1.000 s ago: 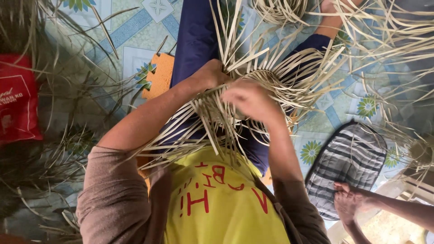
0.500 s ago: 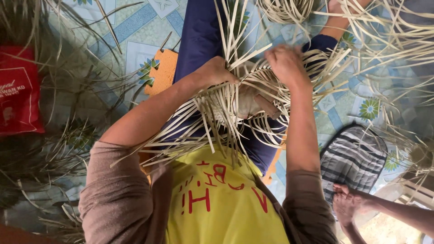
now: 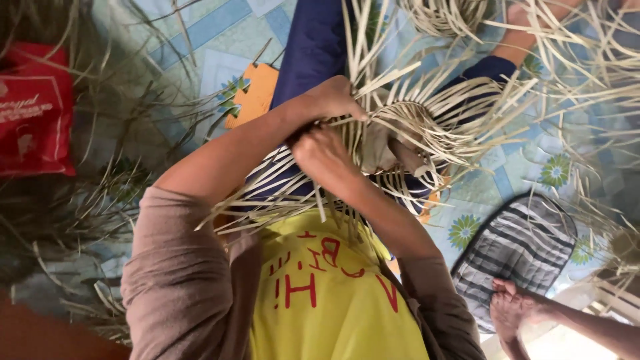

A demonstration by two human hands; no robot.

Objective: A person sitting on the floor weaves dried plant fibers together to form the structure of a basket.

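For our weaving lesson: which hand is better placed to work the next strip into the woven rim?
Probably left. The left hand has its fingers on strips at the rim; the right hand sits lower, among loose ends.

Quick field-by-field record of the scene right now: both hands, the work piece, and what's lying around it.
left hand: gripping pale strips at the rim of the woven piece
right hand: closed on strips just below the left
woven piece: half-woven, loose strip ends fanning out, resting on the lap
floor mat: blue patterned, strewn with strips
red bag: far left
striped cloth: lower right, another person's foot beside it
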